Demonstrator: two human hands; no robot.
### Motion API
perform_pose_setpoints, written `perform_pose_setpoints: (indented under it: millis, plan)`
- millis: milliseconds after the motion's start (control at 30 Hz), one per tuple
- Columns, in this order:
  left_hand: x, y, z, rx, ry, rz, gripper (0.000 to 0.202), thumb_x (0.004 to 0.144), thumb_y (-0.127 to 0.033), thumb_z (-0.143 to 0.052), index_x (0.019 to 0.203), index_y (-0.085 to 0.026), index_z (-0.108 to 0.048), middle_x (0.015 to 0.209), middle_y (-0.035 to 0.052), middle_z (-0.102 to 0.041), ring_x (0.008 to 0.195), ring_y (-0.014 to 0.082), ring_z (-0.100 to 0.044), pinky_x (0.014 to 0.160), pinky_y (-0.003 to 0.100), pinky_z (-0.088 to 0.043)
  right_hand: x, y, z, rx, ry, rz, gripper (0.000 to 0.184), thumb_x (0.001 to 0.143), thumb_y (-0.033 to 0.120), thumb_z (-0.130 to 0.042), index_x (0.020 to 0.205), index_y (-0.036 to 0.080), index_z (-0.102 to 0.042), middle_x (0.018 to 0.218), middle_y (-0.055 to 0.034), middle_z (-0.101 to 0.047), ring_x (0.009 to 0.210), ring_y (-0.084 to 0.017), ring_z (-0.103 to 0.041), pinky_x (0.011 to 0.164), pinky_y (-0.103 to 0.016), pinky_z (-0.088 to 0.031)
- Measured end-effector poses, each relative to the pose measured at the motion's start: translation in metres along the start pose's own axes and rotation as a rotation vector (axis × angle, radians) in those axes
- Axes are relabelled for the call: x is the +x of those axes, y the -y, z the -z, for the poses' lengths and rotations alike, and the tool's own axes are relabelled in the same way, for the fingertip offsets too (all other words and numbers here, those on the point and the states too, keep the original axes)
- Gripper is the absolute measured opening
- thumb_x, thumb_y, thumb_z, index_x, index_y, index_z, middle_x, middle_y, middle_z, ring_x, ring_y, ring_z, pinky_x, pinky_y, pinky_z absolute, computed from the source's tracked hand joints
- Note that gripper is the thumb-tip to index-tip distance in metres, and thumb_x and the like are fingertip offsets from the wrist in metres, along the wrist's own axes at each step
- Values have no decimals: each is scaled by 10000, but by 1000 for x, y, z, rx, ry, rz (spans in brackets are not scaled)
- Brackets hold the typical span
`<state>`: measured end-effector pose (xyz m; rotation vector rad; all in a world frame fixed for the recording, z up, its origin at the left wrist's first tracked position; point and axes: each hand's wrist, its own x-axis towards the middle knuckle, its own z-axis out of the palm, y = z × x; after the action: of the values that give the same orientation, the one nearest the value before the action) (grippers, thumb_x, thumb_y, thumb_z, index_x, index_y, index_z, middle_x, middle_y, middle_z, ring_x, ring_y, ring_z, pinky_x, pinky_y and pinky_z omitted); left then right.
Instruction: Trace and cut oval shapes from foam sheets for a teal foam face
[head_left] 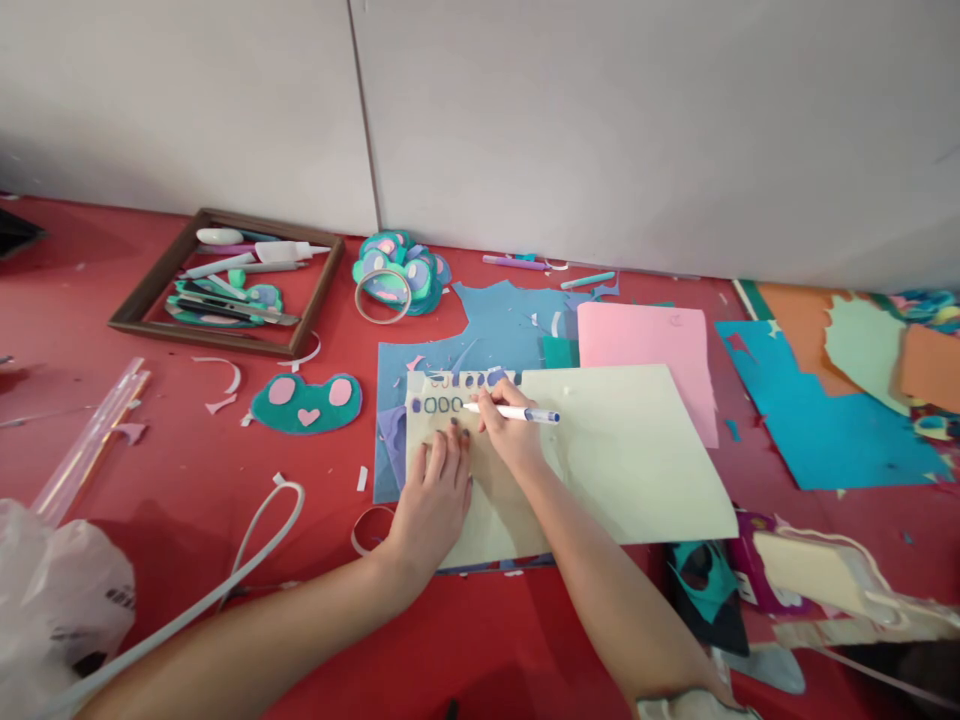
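Note:
My right hand (508, 432) is closed around a white pen with a blue cap (517, 412), its tip touching a pale yellow-green foam sheet (622, 450) beside a row of small drawn ovals (441, 405). My left hand (435, 490) lies flat with fingers spread, pressing down the sheet's left part just below the ovals. The sheet rests on a blue sheet (495, 330) on the red table (225, 480).
A brown frame (139, 300) holding cutters and glue sits at the back left. Nearby lie a tape ring (382, 296), a green frog-face cutout (306, 402), a pink sheet (645, 345), teal and orange sheets (817, 420) at right, a plastic bag (52, 590) and clear tubes (90, 440) at left.

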<state>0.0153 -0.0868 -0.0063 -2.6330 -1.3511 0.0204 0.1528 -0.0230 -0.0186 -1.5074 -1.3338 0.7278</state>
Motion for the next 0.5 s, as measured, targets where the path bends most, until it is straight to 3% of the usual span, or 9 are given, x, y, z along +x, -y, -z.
perform_pose_setpoints:
  millis: [300, 500]
  plan:
    - [-1, -1, -3, 13, -22, -11, 495, 941, -197, -323, 1393, -47, -455, 1403, 183, -524, 1230, 289, -520, 1009, 412, -426, 1, 0, 0, -27, 2, 3, 318, 814, 296, -524, 563, 257, -333, 424, 52, -457, 503, -154, -575, 574, -262, -469]
    - [-1, -1, -4, 23, -32, -13, 490, 942, -214, -327, 1379, -51, -478, 1398, 178, -531, 1225, 292, -520, 1006, 412, -425, 1, 0, 1, -32, 12, 4, 316, 810, 305, -525, 553, 247, -350, 409, 69, -447, 431, -116, -493, 518, -238, -421]
